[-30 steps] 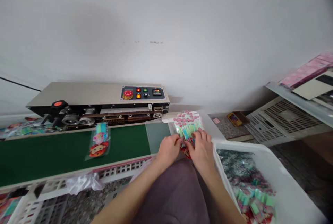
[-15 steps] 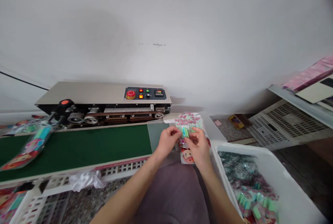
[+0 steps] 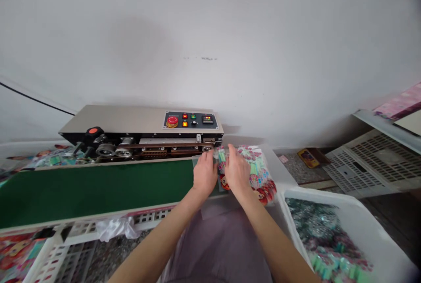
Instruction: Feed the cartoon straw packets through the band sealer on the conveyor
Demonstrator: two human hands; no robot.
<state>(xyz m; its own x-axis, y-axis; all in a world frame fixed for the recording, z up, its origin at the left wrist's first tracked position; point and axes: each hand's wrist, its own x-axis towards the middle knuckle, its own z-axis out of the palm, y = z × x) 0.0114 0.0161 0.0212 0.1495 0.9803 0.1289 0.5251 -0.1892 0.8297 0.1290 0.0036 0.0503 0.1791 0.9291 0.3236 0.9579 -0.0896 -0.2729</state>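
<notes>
A small plastic bag (image 3: 223, 181) with a printed red-haired cartoon figure and green pieces stands between my hands, at the right end of the green conveyor belt (image 3: 131, 188). Its top edge is by the intake of the band sealer (image 3: 138, 120). My left hand (image 3: 205, 173) grips the bag's left side, fingers together and pointing at the machine. My right hand (image 3: 237, 172) has hold of the right side, its fingertips partly hiding the print. Just right of it lies a pile of similar printed bags (image 3: 258, 173).
A white bin (image 3: 368, 226) of glittery dark packets and green pieces stands at lower right. White crates (image 3: 358, 164) and a shelf (image 3: 388, 129) are farther right. More bags lie behind the belt's left end, and a white perforated basket (image 3: 49, 261) sits below it.
Both hands have brought the bag left and forward to the sealer's intake, away from the pile. The bag that lay on the belt's left end is gone from there.
</notes>
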